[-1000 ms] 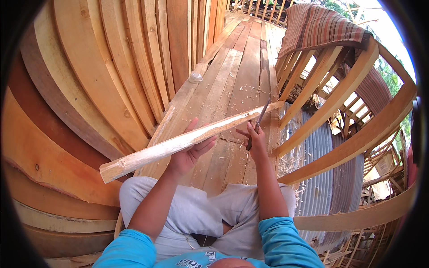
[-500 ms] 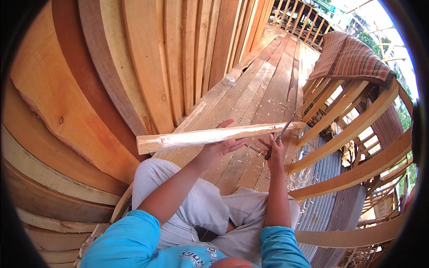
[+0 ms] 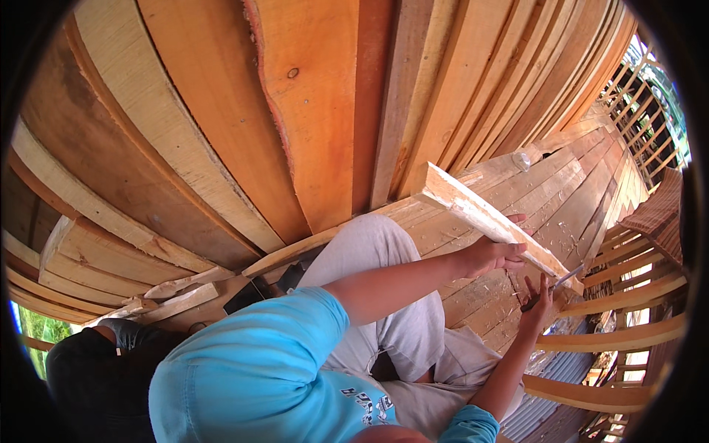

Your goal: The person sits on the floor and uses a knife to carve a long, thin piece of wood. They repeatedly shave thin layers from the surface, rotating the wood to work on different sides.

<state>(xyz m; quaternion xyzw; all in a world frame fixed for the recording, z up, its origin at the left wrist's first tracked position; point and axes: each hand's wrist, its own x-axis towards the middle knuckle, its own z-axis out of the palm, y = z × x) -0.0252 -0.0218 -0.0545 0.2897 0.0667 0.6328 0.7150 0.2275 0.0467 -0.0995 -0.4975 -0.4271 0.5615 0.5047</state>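
Head view: your left hand (image 3: 490, 257) grasps the wood (image 3: 484, 215), your right hand (image 3: 539, 306) the knife (image 3: 570, 275) near the wood's four-o'clock end; brace it, left hand clear of the knife.

Wood all round me, daylight leaking in.
A board wall (image 3: 317, 148) rises beside the plank floor (image 3: 550, 181); striped cloth (image 3: 657, 218) drapes the slatted railing (image 3: 628, 338); bright greenery (image 3: 33, 331) shows through a gap.
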